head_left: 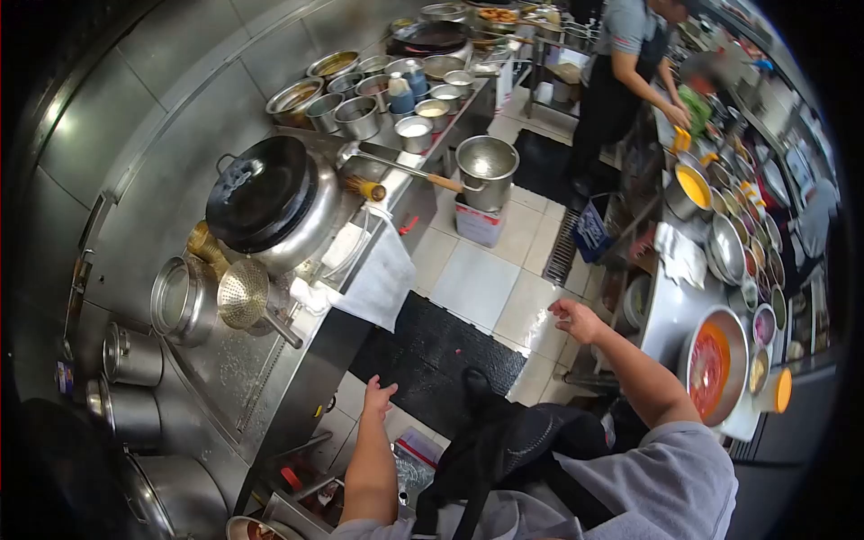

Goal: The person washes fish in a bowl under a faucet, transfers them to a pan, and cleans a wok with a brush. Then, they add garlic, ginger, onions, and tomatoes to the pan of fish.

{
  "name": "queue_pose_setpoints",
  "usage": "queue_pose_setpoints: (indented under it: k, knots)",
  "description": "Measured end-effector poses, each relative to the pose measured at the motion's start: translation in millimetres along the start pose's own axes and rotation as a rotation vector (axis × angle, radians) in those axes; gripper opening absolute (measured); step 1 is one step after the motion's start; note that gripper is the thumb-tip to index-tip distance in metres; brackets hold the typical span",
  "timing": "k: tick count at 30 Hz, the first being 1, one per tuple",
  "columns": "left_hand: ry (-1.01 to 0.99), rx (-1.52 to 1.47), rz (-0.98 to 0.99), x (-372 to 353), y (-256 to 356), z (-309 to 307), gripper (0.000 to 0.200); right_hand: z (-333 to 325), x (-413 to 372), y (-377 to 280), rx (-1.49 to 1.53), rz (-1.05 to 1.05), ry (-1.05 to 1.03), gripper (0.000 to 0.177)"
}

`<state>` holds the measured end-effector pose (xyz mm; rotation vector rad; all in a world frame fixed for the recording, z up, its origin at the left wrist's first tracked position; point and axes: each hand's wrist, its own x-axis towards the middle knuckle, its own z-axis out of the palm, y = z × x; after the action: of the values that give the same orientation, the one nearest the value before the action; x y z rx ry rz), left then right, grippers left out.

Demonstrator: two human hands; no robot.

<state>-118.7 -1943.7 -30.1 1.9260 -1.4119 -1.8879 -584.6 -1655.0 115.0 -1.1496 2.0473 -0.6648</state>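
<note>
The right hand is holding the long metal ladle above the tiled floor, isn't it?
No. The right hand is empty, fingers loosely curled, above the pale tiled floor. The long metal ladle with the wooden handle lies beside the big round black wok. The head view shows it.

A wide steel bowl (738,337) of red sauce sits upright on the worktop; a white cloth (382,281) hangs draped well left of the bowl.
</note>
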Motion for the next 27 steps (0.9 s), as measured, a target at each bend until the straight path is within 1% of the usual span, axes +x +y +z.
queue_pose_setpoints:
  k: [1,2,4,5,7,8,10,11,13,14,15,16,17,18,19,20,21,22,23,25,26,27]
  knots:
    - [0.019,-0.060,-0.049,17,11,0,0.090,-6,19,-9,-0.004,-0.008,-0.016,0.043]
    - [0.027,-0.071,-0.058,34,23,-2,0.090,-12,34,-17,-0.086,-0.021,-0.061,0.043]
    - [0.175,-0.192,0.052,67,66,1,0.095,-23,64,-26,-0.216,-0.090,-0.124,0.042]
    - [0.176,-0.202,0.052,82,86,3,0.095,-27,75,-34,-0.224,-0.095,-0.127,0.042]
    - [0.267,-0.373,0.048,110,121,5,0.091,-36,92,-56,-0.246,-0.127,-0.108,0.042]
    - [0.273,-0.387,0.049,123,135,4,0.091,-39,98,-64,-0.256,-0.138,-0.113,0.042]
    - [0.164,-0.480,0.015,151,149,3,0.083,-36,107,-75,-0.256,-0.139,-0.124,0.041]
    - [0.167,-0.496,0.018,163,151,4,0.083,-32,112,-81,-0.269,-0.149,-0.127,0.041]
    - [0.024,-0.506,-0.016,181,158,12,0.086,-22,116,-90,-0.291,-0.110,-0.211,0.039]
    - [-0.020,-0.416,0.008,183,162,20,0.078,-17,121,-95,-0.297,-0.107,-0.206,0.039]
    - [-0.060,-0.287,0.023,171,171,30,0.074,-11,127,-102,-0.299,-0.149,-0.226,0.039]
    - [-0.110,-0.121,0.164,169,164,42,0.077,-5,132,-109,-0.301,-0.189,-0.255,0.039]
    - [-0.145,-0.041,0.443,191,134,63,0.080,2,140,-118,-0.308,-0.186,-0.263,0.039]
    - [-0.207,0.195,0.462,195,116,79,0.073,11,152,-129,-0.276,-0.207,-0.292,0.041]
    - [-0.217,0.402,0.473,182,107,92,0.069,23,165,-136,-0.240,-0.230,-0.318,0.042]
    - [-0.313,0.382,0.555,169,100,103,0.067,46,185,-127,-0.248,-0.319,-0.329,0.047]
    - [-0.517,0.246,0.323,114,136,101,0.066,66,198,-116,-0.254,-0.397,-0.329,0.052]
    - [-0.474,0.119,0.401,116,116,119,0.060,76,200,-135,-0.252,-0.319,-0.377,0.057]
    - [-0.478,-0.024,0.366,102,117,127,0.061,87,203,-160,-0.247,-0.239,-0.424,0.063]
    - [-0.743,-0.252,-0.022,86,126,123,0.057,132,216,-145,-0.068,-0.225,-0.427,0.067]
    - [-0.758,-0.237,-0.026,73,138,111,0.057,139,222,-151,-0.062,-0.211,-0.412,0.067]
    - [-0.859,-0.180,0.177,58,156,92,0.056,144,228,-158,-0.066,-0.162,-0.413,0.062]
